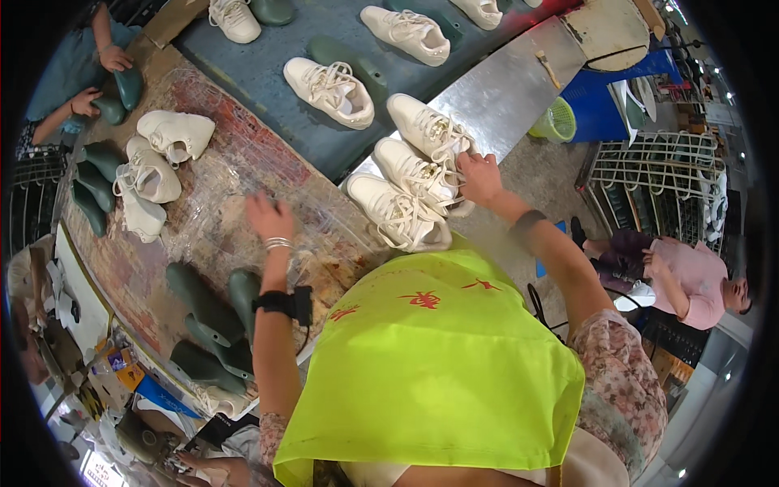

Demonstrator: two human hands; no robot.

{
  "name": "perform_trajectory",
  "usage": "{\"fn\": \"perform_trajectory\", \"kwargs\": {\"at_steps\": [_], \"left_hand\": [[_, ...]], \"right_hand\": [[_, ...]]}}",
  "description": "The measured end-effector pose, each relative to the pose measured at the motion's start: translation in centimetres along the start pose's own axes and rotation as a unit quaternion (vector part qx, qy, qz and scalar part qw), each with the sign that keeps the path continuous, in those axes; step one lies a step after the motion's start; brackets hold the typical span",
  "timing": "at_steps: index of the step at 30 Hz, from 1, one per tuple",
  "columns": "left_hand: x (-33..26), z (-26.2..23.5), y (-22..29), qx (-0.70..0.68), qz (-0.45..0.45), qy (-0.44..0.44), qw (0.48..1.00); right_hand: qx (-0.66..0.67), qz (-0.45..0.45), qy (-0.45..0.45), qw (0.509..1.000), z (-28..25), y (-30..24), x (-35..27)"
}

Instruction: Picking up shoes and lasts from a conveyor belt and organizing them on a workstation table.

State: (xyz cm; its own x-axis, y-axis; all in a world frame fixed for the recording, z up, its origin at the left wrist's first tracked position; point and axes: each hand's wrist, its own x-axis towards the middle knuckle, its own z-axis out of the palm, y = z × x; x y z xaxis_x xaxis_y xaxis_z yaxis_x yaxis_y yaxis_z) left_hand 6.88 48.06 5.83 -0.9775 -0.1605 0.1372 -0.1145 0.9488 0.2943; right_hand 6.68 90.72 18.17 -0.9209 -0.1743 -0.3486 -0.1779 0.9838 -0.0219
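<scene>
Three white lace-up sneakers stand side by side just in front of me: a far sneaker [415,118], a middle sneaker [399,162] and a near sneaker [381,203]. My right hand [480,178] is at the heel end of the middle one, fingers closed about its collar; the exact fingertip contact is partly hidden. Over the worn worktable [235,174], my left hand [270,217] is slightly blurred, its fingers apart and nothing in them. Dark green shoe lasts [203,300] lie beside my left forearm.
More white sneakers [329,91] and green lasts sit on the blue-grey conveyor [251,73]. Pale shoe uppers [154,174] rest at the table's left, near a co-worker's hands [115,61] holding lasts. A brush [548,69] lies on the metal ledge [495,93], above a green basket [555,120].
</scene>
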Motion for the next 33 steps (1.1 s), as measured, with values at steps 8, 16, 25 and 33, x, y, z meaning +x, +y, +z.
{"fn": "perform_trajectory", "kwargs": {"at_steps": [8,16,25,33], "left_hand": [[-4.7,-3.7,16.0,-0.237,0.174,-0.245,0.924],[-3.6,-2.9,16.5,-0.175,0.182,-0.281,0.926],[-4.0,-2.1,15.6,-0.204,0.215,-0.232,0.927],[-1.9,-3.7,13.0,-0.256,0.188,-0.199,0.927]], "right_hand": [[-0.085,0.071,0.016,0.994,1.6,0.5,0.8],[-0.076,0.051,0.018,0.996,2.1,1.3,0.5],[0.043,0.033,0.005,0.999,3.3,1.2,0.6],[0.052,-0.035,-0.109,0.992,-0.2,3.3,1.3]]}}
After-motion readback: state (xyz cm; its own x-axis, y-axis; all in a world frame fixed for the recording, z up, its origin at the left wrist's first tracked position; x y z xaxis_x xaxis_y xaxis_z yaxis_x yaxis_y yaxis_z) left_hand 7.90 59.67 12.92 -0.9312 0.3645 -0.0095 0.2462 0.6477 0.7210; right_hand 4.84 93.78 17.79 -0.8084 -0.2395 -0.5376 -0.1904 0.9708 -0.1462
